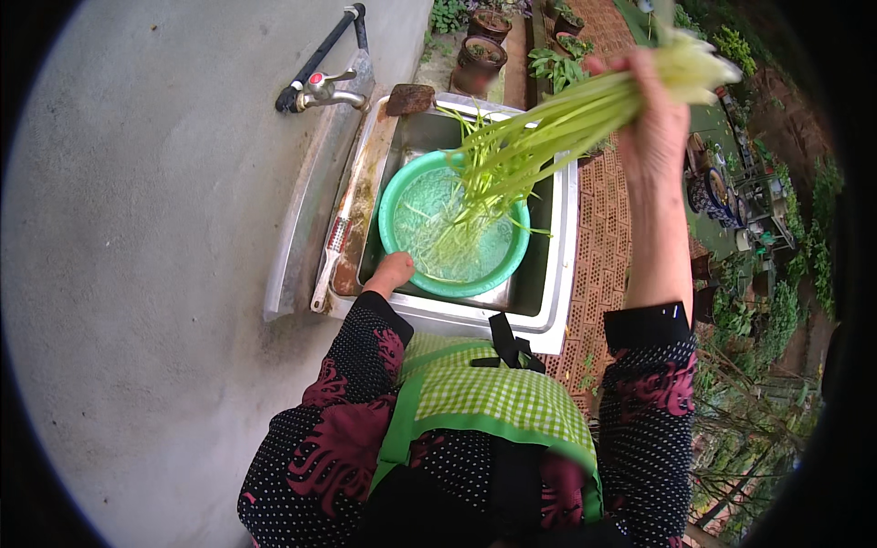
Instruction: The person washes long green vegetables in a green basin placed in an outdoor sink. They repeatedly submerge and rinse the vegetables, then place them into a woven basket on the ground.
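Observation:
My right hand is raised at the upper right, closed around a bunch of long-stemmed greens. The bunch's pale, thick end juts past my fingers, blurred. Its thin green ends hang down to the left into a green plastic basin. Cloudy, rippling water lies in the basin, and pale strands show in it. At the basin's near left rim, my left hand is curled against the edge and grips it. The basin stands inside a stainless steel sink.
A wall tap projects over the sink's left side. A long-handled brush lies on the stained left ledge. A brown block sits at the back left corner. Potted plants and perforated brick paving lie beyond.

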A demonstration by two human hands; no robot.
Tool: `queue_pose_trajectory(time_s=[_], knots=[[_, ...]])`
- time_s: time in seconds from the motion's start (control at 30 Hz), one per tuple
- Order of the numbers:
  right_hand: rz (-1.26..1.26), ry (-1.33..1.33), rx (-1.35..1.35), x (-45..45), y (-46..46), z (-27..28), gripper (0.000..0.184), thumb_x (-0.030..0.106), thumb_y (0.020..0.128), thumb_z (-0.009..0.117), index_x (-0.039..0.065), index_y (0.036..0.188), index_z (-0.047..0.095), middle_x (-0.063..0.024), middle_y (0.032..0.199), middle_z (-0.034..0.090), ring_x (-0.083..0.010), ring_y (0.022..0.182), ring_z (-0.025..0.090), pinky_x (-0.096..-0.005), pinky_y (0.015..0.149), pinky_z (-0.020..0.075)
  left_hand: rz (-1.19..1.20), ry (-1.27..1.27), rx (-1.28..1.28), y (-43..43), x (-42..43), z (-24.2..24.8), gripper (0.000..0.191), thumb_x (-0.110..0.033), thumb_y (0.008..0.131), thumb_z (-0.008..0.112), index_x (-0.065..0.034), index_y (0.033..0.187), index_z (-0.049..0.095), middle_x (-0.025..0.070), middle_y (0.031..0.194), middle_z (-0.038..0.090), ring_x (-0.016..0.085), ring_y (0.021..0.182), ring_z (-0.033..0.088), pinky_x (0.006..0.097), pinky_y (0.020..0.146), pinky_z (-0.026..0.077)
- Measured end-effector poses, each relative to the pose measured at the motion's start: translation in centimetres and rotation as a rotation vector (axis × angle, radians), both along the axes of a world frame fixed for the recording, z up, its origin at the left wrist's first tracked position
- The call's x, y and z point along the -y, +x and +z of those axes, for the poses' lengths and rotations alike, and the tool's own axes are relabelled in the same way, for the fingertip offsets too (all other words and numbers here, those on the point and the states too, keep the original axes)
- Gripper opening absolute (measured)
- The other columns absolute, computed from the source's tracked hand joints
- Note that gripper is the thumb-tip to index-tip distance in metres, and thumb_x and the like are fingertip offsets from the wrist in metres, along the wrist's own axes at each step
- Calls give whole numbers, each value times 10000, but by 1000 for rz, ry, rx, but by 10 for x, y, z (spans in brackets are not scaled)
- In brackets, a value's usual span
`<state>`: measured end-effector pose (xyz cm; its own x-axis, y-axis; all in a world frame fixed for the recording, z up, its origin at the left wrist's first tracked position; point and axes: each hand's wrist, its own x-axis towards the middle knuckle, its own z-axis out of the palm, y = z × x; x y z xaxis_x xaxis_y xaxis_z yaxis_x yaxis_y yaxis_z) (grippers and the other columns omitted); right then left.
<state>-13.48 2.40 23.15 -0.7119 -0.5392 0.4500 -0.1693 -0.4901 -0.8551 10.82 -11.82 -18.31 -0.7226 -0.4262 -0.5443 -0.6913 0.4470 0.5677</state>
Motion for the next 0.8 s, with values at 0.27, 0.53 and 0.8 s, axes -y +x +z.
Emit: queue_pose_trajectory(time_s=[0.27, 0.53, 0.8], knots=[[26, 1, 54, -2, -1, -14, 238, 218, 844, 701, 24, 934, 595, -76, 830, 643, -207, 849, 657, -374, 811, 547, 89, 196, -380, -28, 56, 113, 315, -259, 770, 697, -49, 1001, 654, 134, 964, 674, 230, 919, 632, 345, 823, 494], [168, -48, 207, 17, 38, -15, 223, 183, 860, 679, 17, 967, 576, -83, 853, 633, -226, 854, 652, -355, 791, 547, -281, 138, -1171, -104, 10, 344, 745, -192, 681, 787, -30, 1326, 452, 105, 1220, 562, 194, 1154, 520, 384, 999, 388], [-67, -311, 219, -5, 23, 12, 182, 180, 838, 688, 47, 852, 564, -63, 724, 600, -204, 703, 629, -339, 703, 565, -223, 106, -1010, -134, -18, 312, 475, -62, 726, 668, -19, 1184, 549, 55, 946, 654, 91, 852, 577, 267, 797, 475]])
